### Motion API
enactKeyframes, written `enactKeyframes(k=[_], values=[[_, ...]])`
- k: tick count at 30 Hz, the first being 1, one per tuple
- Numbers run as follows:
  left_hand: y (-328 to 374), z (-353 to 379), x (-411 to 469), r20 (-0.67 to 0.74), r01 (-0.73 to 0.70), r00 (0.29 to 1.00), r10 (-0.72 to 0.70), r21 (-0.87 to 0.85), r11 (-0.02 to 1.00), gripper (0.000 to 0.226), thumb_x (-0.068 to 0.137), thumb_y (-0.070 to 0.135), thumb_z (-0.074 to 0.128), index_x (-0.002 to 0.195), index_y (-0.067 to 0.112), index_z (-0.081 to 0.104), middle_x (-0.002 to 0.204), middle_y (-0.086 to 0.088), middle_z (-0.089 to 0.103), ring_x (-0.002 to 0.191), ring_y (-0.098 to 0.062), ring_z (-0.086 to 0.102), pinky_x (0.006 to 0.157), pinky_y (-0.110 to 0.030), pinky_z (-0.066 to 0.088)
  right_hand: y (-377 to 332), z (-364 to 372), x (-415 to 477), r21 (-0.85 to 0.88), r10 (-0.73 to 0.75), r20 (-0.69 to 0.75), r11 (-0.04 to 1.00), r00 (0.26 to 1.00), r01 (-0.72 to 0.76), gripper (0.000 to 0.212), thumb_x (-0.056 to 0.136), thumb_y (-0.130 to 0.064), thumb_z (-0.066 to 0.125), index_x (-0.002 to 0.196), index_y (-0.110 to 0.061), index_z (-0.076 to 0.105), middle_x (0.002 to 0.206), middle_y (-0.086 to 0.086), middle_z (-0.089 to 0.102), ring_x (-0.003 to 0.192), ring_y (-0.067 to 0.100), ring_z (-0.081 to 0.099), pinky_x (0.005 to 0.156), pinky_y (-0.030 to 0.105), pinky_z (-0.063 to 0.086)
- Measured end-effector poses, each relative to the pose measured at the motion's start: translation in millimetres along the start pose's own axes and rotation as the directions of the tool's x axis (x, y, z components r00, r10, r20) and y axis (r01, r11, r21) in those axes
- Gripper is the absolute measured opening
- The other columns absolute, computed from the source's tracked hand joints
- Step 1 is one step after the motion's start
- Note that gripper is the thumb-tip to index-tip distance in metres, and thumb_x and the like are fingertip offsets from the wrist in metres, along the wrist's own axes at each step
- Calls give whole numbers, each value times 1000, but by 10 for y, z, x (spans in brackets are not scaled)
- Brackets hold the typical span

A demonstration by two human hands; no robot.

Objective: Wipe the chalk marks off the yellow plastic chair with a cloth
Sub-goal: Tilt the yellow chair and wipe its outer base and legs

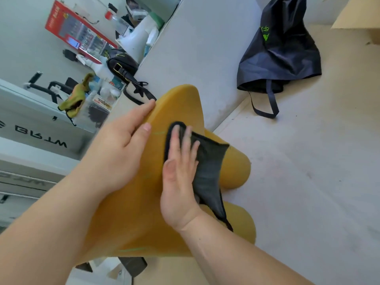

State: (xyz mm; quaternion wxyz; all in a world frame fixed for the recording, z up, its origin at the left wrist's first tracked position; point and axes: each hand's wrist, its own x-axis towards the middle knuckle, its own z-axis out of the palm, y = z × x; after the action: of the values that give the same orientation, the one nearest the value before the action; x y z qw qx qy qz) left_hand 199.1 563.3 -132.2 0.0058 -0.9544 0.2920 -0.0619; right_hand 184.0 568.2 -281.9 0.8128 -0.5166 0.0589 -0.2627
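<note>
The yellow plastic chair (131, 212) fills the middle of the view, its top edge near the grey wall. My left hand (121, 149) grips the chair's left edge, fingers wrapped over the rim. My right hand (181, 173) lies flat, fingers spread, pressing a dark grey cloth (207, 167) onto the chair's surface. The cloth hangs off to the right under my palm. A faint green chalk line (159, 133) shows just left of the cloth, and another green chalk line (133, 249) runs near the chair's lower edge.
A dark navy bag (281, 50) with green print slumps on the pale floor at upper right. A black handbag (121, 65), a yellow-green rag (75, 97) and a red box (76, 31) lie among clutter at upper left. A cardboard box (357, 15) is at the top right.
</note>
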Motion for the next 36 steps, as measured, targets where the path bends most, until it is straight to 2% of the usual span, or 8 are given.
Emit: enactKeyframes(k=[5, 8, 11, 16, 24, 27, 30, 36], values=[[-65, 0, -3, 3, -5, 1000, 5, 36, 999, 47, 103, 30, 42, 148, 43, 39, 121, 49, 30, 97, 46, 22, 81, 14, 20, 322, -108, 228, 112, -42, -48, 993, 998, 47, 65, 84, -88, 4, 146, -69, -1, 166, -28, -13, 153, 5, -21, 124, 40, -9], [-85, -5, -1, -2, -10, 1000, 10, 33, 999, 47, 101, 32, 42, 147, 47, 39, 119, 52, 31, 97, 45, 25, 80, 13, 21, 755, -194, 326, 336, 376, 114, 856, 919, -392, 74, 67, -105, 23, 137, -81, 16, 167, -28, 7, 157, 10, 5, 126, 52, 5], [-92, 3, -11, -20, -6, 1000, 6, 25, 1000, 47, 101, 32, 42, 145, 50, 40, 116, 55, 32, 98, 44, 27, 80, 10, 26, 850, -181, 161, 329, 432, 135, 829, 892, -452, 88, 60, -108, 25, 142, -76, 20, 166, -25, 16, 155, 13, 17, 125, 56, 11], [-117, 10, -10, -25, -8, 1000, 8, -6, 1000, 47, 100, 33, 44, 144, 49, 42, 115, 53, 35, 98, 42, 30, 80, 10, 27, 168, 20, 37, 191, 175, -82, 969, 981, -157, 72, 74, -96, 2, 140, -71, -10, 159, -38, -22, 148, -6, -25, 120, 33, -14], [-89, -1, -23, -10, 0, 1000, 0, 4, 1000, 47, 102, 34, 42, 146, 50, 39, 119, 49, 37, 93, 43, 29, 78, 8, 29, 508, -172, 103, 24, -19, -110, 999, 994, 22, 53, 98, -49, 10, 151, -56, 13, 167, -25, 4, 155, 1, -4, 126, 37, 1], [-91, 0, -14, -11, -2, 1000, 2, -6, 1000, 47, 102, 32, 43, 146, 47, 40, 133, 36, 41, 98, 37, 35, 81, 4, 28, 278, -101, 14, 19, 6, -67, 1000, 998, -4, 61, 89, -44, 12, 147, -62, 7, 160, -40, -7, 152, -5, -12, 119, 24, -4], [-107, 4, 6, 3, -4, 1000, 4, -13, 1000, 47, 103, 28, 44, 148, 42, 40, 137, 30, 41, 105, 34, 33, 82, 8, 26, -24, 81, -206, -142, -97, 31, 985, 995, 101, 72, 83, -38, 13, 149, -64, 0, 151, -47, -26, 145, -6, -31, 124, 28, -4], [-95, -36, -13, 50, -2, 999, 5, -64, 998, 47, 104, 21, 44, 150, 31, 40, 142, 22, 44, 113, 24, 33, 83, 13, 22, 79, -365, -53, -255, -359, 45, 898, 932, 358, 59, 98, -20, 40, 153, -40, 37, 165, -18, 25, 155, 12, 20, 119, 38, 18]])
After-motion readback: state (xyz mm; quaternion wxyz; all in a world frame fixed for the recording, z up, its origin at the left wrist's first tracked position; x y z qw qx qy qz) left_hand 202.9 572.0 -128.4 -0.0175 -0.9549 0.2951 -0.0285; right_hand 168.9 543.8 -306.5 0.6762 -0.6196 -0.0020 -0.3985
